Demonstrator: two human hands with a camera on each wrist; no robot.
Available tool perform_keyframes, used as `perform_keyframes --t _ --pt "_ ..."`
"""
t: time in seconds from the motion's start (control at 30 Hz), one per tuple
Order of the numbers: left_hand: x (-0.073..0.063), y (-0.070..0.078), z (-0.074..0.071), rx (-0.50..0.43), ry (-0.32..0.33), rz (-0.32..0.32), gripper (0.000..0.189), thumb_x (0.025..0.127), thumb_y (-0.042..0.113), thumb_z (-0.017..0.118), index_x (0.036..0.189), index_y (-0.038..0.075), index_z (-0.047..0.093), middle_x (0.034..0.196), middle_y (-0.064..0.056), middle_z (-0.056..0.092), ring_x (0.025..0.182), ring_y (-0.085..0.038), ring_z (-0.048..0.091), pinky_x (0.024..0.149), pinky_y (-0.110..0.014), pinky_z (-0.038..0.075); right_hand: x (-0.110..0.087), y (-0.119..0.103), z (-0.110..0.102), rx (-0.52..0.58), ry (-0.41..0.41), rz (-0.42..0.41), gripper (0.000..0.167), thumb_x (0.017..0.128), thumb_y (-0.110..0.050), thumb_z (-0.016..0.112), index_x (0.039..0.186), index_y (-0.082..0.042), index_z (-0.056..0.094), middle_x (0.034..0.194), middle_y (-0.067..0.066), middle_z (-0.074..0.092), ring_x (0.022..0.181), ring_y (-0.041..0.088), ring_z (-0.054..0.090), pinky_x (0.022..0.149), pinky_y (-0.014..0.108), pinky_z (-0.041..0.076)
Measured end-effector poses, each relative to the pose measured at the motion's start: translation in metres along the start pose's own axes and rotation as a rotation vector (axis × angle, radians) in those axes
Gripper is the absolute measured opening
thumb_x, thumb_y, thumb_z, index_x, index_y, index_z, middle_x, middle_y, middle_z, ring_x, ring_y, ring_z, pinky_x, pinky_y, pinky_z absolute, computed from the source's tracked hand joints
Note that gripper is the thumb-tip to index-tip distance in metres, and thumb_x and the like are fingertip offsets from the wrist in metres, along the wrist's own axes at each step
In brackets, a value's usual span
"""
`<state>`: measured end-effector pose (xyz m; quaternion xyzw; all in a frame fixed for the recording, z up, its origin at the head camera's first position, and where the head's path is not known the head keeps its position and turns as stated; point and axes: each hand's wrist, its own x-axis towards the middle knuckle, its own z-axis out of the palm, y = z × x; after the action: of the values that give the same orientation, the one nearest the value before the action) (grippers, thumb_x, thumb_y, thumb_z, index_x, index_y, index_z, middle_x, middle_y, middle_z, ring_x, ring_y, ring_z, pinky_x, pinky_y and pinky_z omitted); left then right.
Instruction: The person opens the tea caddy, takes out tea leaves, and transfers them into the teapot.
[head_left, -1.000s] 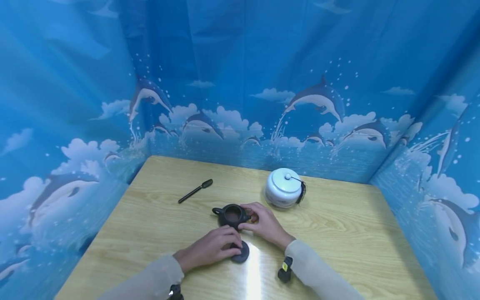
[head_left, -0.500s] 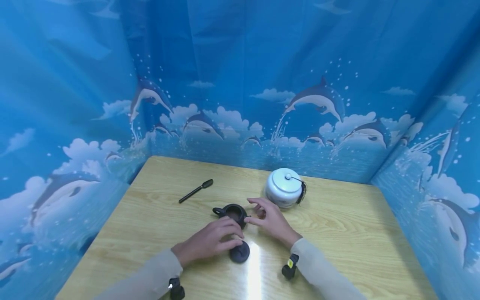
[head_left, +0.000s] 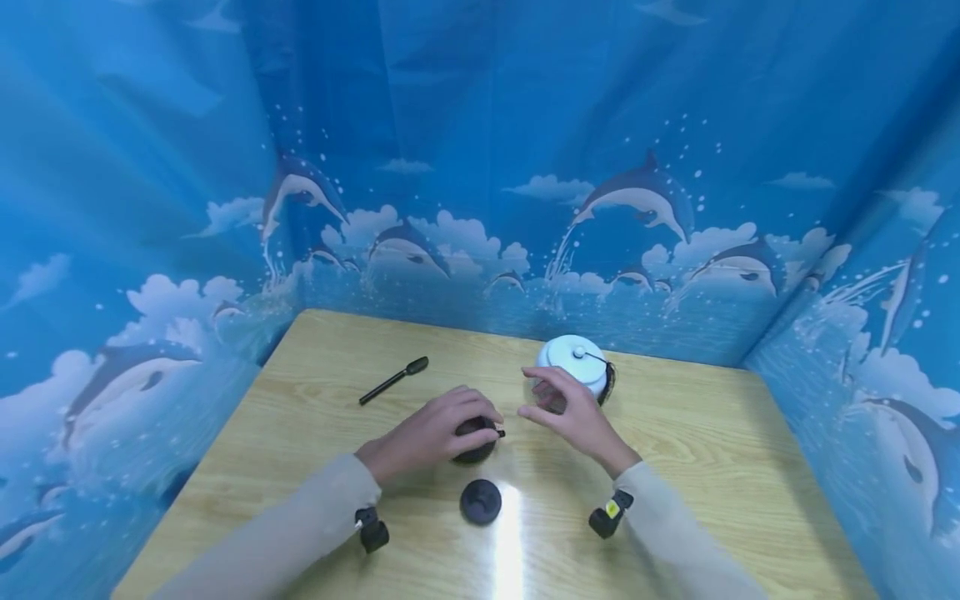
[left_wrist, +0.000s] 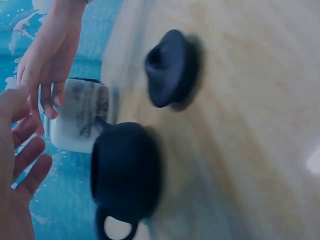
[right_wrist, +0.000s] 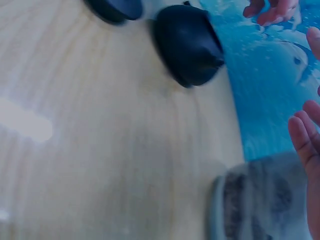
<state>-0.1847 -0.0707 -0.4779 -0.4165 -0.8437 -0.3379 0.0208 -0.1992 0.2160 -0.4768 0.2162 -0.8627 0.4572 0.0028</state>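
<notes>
A small black teapot (left_wrist: 129, 172) stands lidless on the table, its handle and spout both showing in the left wrist view. My left hand (head_left: 438, 433) hovers over it with loosely bent fingers and covers much of it in the head view; the left wrist view shows a gap between fingers and pot. The pot's round black lid (head_left: 481, 502) lies nearer to me. My right hand (head_left: 577, 412), fingers spread and holding nothing, is in front of the white lidded jar (head_left: 567, 353) and hides part of it. Whether it touches the jar, I cannot tell.
Behind the left hand lies a thin black stick-like tool (head_left: 393, 381) with a wider end. A dark tassel (head_left: 608, 383) hangs from the jar's lid knob. Around the wooden table (head_left: 697, 467) hangs a blue dolphin-print curtain (head_left: 480, 167).
My left hand has left the lid and moved forward over the teapot. My right hand has let go of the teapot's spout side and moved right, towards the white jar.
</notes>
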Motion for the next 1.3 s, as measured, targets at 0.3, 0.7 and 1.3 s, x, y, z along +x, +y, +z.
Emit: perform_keyframes --t 0.3,0.7,1.3 --pt "0.043 0.0 -0.009 0.065 0.026 -0.004 0.031 0.107 0.033 0.073 0.133 0.016 0.075 0.129 0.0 0.075 0.126 -0.016 0.067 0.11 -0.039 0.057 0.003 -0.002 -0.037 -0.029 0.097 -0.047 0.058 0.1 -0.021 0.083 0.153 -0.012 0.061 0.143 0.012 0.067 0.116 0.028 0.07 0.099 0.045 0.063" --pt "0.089 -0.002 -0.019 0.081 0.018 -0.032 0.034 0.107 0.028 0.073 0.139 0.015 0.072 0.137 -0.002 0.071 0.135 -0.021 0.063 0.117 -0.043 0.053 0.004 0.015 -0.069 -0.031 0.139 0.074 0.06 0.103 -0.033 0.079 0.157 -0.019 0.058 0.144 0.01 0.062 0.121 0.03 0.066 0.1 0.043 0.059" --pt "0.14 -0.009 -0.017 0.085 -0.004 -0.108 0.038 0.11 0.038 0.067 0.142 0.019 0.07 0.147 -0.001 0.067 0.145 -0.023 0.056 0.125 -0.048 0.046 0.004 0.048 -0.085 -0.098 0.185 0.217 0.079 0.099 -0.047 0.081 0.165 -0.02 0.048 0.163 0.016 0.046 0.141 0.037 0.048 0.114 0.063 0.048"
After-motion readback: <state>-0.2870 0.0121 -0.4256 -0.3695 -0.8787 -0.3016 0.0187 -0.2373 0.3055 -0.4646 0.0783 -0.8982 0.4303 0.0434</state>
